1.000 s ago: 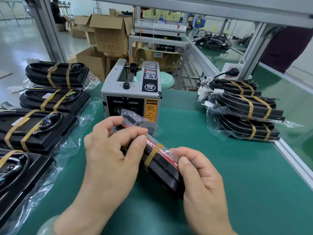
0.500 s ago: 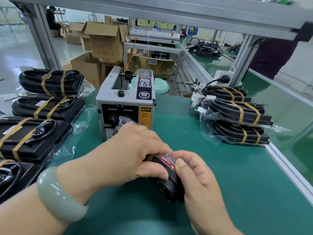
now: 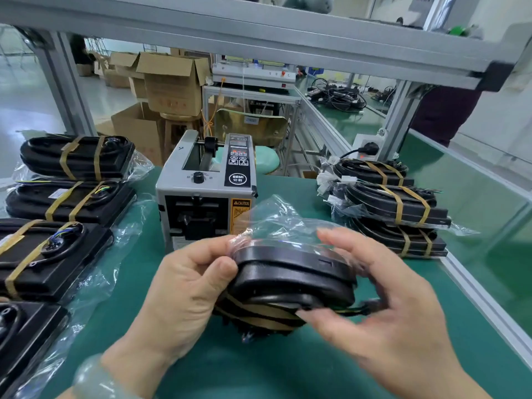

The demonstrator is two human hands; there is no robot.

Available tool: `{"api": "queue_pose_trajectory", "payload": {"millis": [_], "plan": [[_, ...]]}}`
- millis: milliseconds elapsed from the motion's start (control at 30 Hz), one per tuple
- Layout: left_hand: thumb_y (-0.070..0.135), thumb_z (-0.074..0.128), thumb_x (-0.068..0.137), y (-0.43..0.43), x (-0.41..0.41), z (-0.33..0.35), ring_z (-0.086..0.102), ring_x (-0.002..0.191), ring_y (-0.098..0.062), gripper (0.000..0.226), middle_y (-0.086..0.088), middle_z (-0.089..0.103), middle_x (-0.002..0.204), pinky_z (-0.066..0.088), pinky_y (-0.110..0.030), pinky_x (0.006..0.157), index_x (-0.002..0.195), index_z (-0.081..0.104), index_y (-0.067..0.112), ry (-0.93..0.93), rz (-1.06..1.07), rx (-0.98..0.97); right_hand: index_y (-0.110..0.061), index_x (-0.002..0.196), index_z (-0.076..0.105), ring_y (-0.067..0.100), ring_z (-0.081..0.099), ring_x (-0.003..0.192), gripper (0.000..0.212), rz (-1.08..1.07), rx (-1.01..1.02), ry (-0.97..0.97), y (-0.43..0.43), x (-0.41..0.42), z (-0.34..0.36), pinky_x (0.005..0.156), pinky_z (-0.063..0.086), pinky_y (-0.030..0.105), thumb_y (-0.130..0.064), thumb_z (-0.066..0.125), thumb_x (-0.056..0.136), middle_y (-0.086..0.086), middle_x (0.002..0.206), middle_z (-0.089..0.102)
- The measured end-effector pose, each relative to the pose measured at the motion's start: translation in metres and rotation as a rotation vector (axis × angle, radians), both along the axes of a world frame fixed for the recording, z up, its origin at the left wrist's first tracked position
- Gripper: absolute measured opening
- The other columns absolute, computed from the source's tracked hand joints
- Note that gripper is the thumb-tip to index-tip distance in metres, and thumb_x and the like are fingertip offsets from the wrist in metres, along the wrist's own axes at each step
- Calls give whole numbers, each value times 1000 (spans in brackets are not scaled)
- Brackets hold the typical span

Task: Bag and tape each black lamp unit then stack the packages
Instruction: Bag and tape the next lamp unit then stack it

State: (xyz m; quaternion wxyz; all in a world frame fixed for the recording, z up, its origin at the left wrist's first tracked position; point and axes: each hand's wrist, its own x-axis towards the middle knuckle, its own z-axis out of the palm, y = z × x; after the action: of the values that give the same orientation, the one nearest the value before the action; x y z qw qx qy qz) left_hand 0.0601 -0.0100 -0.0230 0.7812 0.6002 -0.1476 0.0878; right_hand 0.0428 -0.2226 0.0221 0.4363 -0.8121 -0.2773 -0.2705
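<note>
Progress: mid-batch | left hand [image 3: 184, 292] gripped bagged, taped lamp unit [image 3: 290, 277] | right hand [image 3: 383, 306] blurred, grip unclear | finished stack [image 3: 394, 208] at 2 o'clock | more units [image 3: 57, 254] lay at 9 o'clock

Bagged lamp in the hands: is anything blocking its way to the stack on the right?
Nothing visible does. Only green mat lies between the bagged lamp and the stack of packages; the tape dispenser stands behind, off that path.

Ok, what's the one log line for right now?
left hand: holds bagged lamp unit | right hand: at unit's right end, blurred, grip unclear | taped stack: far right
</note>
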Motion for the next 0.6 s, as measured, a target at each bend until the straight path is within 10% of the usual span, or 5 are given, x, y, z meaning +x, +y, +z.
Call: {"api": "queue_pose_trajectory", "payload": {"millis": [133,367,600], "plan": [[71,66,67,7,4,1,62,111,-24,68,-10,70,114,46,-41,97,109,71,18,41,47,113,-19,109,66,-6,55,99,54,-55,-166,-40,0,6,10,78,36,0,-37,77,60,-19,106,63],[22,59,92,38,27,19,58,47,0,11,5,69,61,46,-14,42,90,68,16,546,455,-47,-40,102,61,0,56,105,52,59,-167,198,7,14,13,87,33,3,-51,75,53,-18,107,57],[21,62,91,39,37,35,53,37,0,10,6,65,52,40,-13,34,84,65,14,721,369,-70,-49,106,54,6,67,80,61,184,27,477,18,14,-2,73,51,14,-41,78,51,-16,95,69]]}}
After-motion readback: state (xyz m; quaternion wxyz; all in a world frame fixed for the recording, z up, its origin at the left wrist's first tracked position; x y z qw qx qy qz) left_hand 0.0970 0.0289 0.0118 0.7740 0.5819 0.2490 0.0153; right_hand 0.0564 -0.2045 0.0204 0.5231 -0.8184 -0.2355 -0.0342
